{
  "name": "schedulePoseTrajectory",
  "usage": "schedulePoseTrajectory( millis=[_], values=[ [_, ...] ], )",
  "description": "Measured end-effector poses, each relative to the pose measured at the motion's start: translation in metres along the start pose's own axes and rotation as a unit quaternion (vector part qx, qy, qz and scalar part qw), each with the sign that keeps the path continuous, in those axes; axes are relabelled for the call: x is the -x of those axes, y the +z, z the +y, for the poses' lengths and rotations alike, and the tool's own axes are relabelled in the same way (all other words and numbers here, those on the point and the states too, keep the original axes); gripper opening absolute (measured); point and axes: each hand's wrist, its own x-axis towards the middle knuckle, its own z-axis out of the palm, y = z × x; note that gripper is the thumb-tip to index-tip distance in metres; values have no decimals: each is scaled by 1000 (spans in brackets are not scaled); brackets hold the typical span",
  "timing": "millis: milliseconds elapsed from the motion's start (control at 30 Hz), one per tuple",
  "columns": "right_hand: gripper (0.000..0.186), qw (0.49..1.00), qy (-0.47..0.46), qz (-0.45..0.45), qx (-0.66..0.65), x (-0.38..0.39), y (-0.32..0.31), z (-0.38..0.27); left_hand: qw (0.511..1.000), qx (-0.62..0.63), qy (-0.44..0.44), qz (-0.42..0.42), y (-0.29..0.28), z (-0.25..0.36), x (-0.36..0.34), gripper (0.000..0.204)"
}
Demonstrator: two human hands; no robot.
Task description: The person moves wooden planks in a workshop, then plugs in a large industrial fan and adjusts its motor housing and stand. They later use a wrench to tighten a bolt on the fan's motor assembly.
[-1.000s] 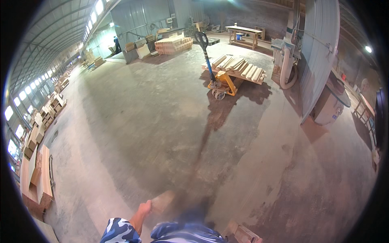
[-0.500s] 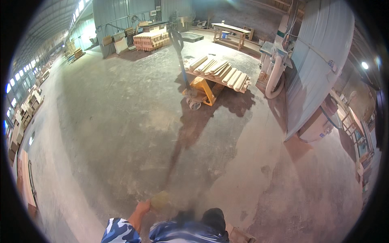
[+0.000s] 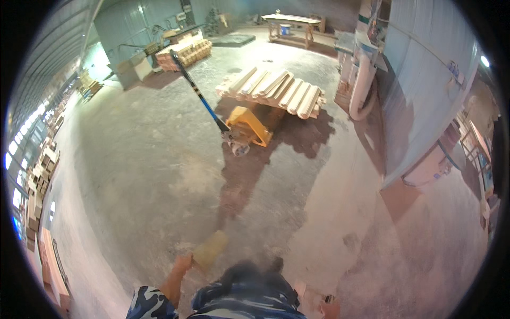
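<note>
My left hand (image 3: 183, 262), at the end of a camouflage sleeve, is closed on the edge of a flat yellowish piece (image 3: 210, 251), blurred and low over the floor. Its material cannot be made out. At the lower edge, my right hand (image 3: 330, 309) shows only in part, beside a small dark and pale object (image 3: 328, 299); whether its fingers grip it is unclear. Ahead stands a yellow pallet jack (image 3: 247, 125) with a blue and black handle (image 3: 199, 95) leaning left. Behind its yellow body lies a load of pale wooden slats (image 3: 276, 87) with rounded ends.
A grey metal partition (image 3: 425, 90) rises on the right, with a machine and thick hose (image 3: 361, 87) beside it. Stacked timber (image 3: 183, 53) and a workbench (image 3: 291, 24) stand at the back. More wood pieces (image 3: 40, 186) line the left side of the concrete floor (image 3: 138, 159).
The pallet jack's handle now leans further left in view. The yellowish piece in my left hand shows more fully, and part of my right hand has come into view.
</note>
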Motion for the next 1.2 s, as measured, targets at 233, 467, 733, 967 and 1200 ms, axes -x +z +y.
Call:
schedulePoseTrajectory(
  millis=[233,467,733,967,1200],
  values=[
    [63,980,-115,67,149,-66,-44,-173,994,94,27,-53,10,189,-17,49],
    [66,986,-89,45,133,-158,-57,-364,990,-37,89,-106,51,341,-132,54],
    [60,978,-162,47,120,-276,-69,-609,948,-266,156,-74,59,564,-220,60],
    [55,971,-228,62,43,-410,-70,-803,931,-298,192,-82,79,775,-253,67],
    [58,981,-154,66,-93,-526,-18,-943,872,-386,299,-17,113,958,-330,63]
  ],
)
